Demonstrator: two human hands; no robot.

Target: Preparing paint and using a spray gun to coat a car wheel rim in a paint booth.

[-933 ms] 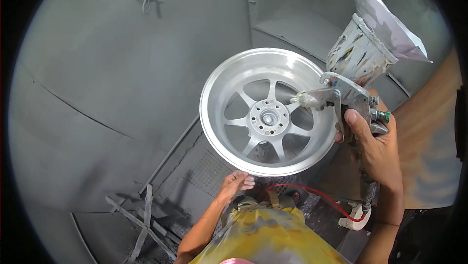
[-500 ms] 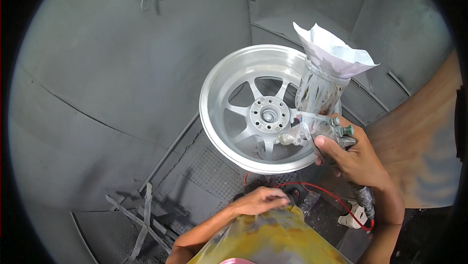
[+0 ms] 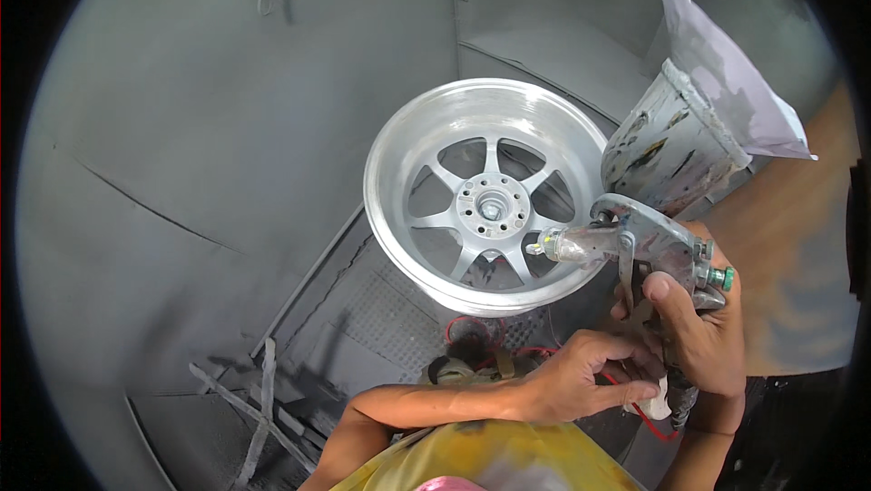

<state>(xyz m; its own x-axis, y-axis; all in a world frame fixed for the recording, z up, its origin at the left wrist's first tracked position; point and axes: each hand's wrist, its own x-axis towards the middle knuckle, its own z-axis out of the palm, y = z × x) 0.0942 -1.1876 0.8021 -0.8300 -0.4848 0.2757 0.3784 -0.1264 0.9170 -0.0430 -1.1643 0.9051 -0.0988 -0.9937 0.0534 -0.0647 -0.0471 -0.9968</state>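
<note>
My right hand (image 3: 694,328) is wrapped around the handle of a paint spray gun (image 3: 658,241), its thumb and fingers on the grip behind the trigger. On top of the gun a paint-spattered cup (image 3: 667,142) leans to the right, with a sheet of white paper (image 3: 726,73) flaring out of its mouth. The nozzle points left, in front of the lower right rim of a silver alloy wheel (image 3: 396,250). Below the grip, my left hand (image 3: 590,373) has curled fingers beside the handle's lower end; what lies between them is hidden.
Grey sheeting (image 3: 209,110) walls the space at left and back. A red air hose (image 3: 653,423) hangs beneath the gun. Crossed grey bars (image 3: 263,414) stand at lower left, and a curved brown panel (image 3: 798,264) rises at right.
The spray gun has moved right and toward me, and its cup tilts further right. My left hand has come across from my front to the handle. The wheel's spokes have turned.
</note>
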